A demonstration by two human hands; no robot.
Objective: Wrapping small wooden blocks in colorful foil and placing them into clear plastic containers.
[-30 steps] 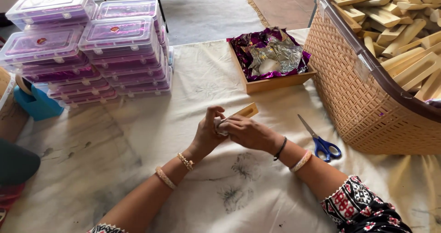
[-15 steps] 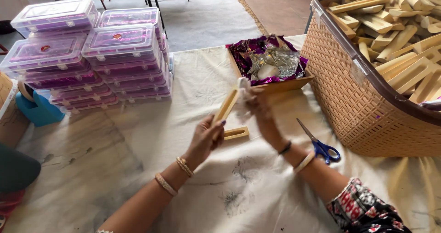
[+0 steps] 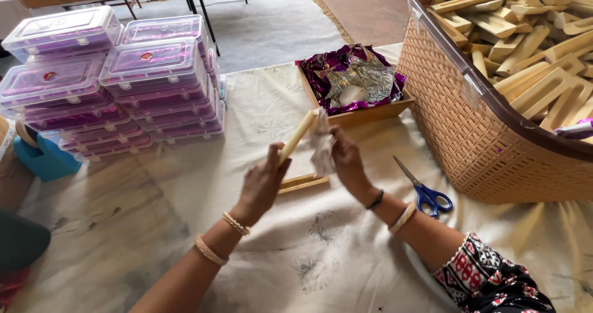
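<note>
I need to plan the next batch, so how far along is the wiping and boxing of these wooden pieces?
Done: clear boxes with purple lining stand stacked and shut at the left. In hand: the left hand holds one wooden piece upright while the right hand presses a white cloth to it; another piece lies on the table below. Left: the woven basket is heaped with similar pieces.

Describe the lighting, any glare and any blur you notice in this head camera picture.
Head view: soft, even daylight with faint shadows on the cloth; glare on the crumpled foil and the clear box lids; slight motion blur on the white rag in the right hand; the basket bows from wide-angle distortion.
</note>
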